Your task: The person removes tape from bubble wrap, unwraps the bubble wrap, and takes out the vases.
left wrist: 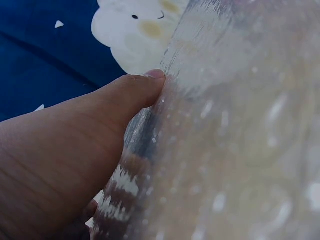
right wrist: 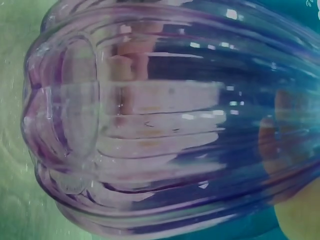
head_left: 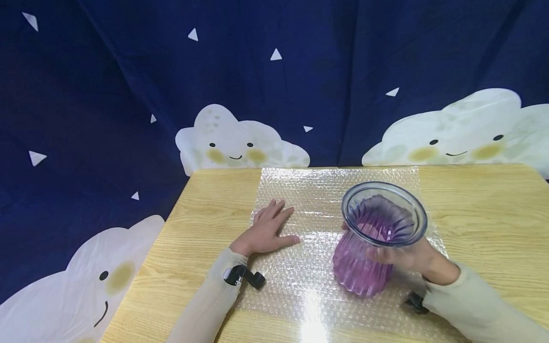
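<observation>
A ribbed glass vase (head_left: 361,269), pink-purple at the bottom and bluish toward its flared rim, is over the right part of a sheet of clear bubble wrap (head_left: 291,286). My right hand (head_left: 409,259) grips it around the neck below the rim, and it leans slightly. Whether its base touches the wrap, I cannot tell. The vase's ribbed body (right wrist: 160,150) fills the right wrist view, with fingers seen through the glass. My left hand (head_left: 268,231) rests with spread fingers on the wrap's left side. In the left wrist view, its thumb (left wrist: 135,92) lies against the wrap.
The wrap lies on a light wooden table (head_left: 214,205), reaching its back edge. Behind and to the left hangs a dark blue curtain (head_left: 240,71) with white clouds and small triangles. A black strap with a small camera (head_left: 244,276) sits on the left wrist.
</observation>
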`<state>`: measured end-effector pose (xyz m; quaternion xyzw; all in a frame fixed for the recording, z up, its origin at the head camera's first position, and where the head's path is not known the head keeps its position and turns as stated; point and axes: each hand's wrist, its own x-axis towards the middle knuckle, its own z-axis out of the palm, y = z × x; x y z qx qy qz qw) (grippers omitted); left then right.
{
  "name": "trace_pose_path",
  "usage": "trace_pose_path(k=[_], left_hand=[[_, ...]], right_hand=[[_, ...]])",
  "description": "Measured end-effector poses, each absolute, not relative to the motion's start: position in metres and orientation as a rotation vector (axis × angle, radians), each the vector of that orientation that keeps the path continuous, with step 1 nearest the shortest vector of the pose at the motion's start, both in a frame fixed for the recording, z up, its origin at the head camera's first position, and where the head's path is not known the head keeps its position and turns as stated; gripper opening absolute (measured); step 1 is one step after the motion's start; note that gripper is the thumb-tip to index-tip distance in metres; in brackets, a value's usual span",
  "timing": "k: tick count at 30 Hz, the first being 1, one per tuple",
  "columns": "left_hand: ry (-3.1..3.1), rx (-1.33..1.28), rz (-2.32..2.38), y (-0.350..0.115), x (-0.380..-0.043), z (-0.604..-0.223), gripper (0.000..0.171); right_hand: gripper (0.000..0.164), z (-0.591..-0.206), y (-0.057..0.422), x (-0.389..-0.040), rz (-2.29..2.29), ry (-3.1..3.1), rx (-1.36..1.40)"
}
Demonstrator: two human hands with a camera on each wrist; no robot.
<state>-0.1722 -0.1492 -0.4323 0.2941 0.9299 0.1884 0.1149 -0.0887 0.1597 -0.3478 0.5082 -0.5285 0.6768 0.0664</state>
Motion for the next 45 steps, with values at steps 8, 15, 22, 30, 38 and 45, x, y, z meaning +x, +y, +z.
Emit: trace_pose_path(k=[8,15,22,30,38,45], left_hand=[[2.722,0.864,0.571,-0.149,-0.172,-0.433,0.086],[2.723,0.855,0.568,-0.149,-0.172,-0.432,0.086],[2.722,0.845,0.555,-0.149,-0.172,-0.432,0.087],[2.713,0.855,0.561,-0.149,-0.171,-0.431,0.086],[2.719,0.855,0.564,-0.149,-0.172,-0.431,0.086],[2.725,0.852,0.558,-0.149,-0.171,-0.432,0.088]], right_hand=[[0.067,-0.347,0.171,-0.091,2.085,-1.553,1.488],[0.059,-0.344,0.179,-0.092,2.067,-1.523,1.411],[0.059,-0.343,0.192,-0.091,2.053,-1.593,1.226],[0.059,-0.343,0.206,-0.092,2.024,-1.606,1.115],[0.054,-0.34,0.221,-0.09,2.012,-1.603,0.997],[0.049,-0.34,0.234,-0.09,2.057,-1.553,0.92]])
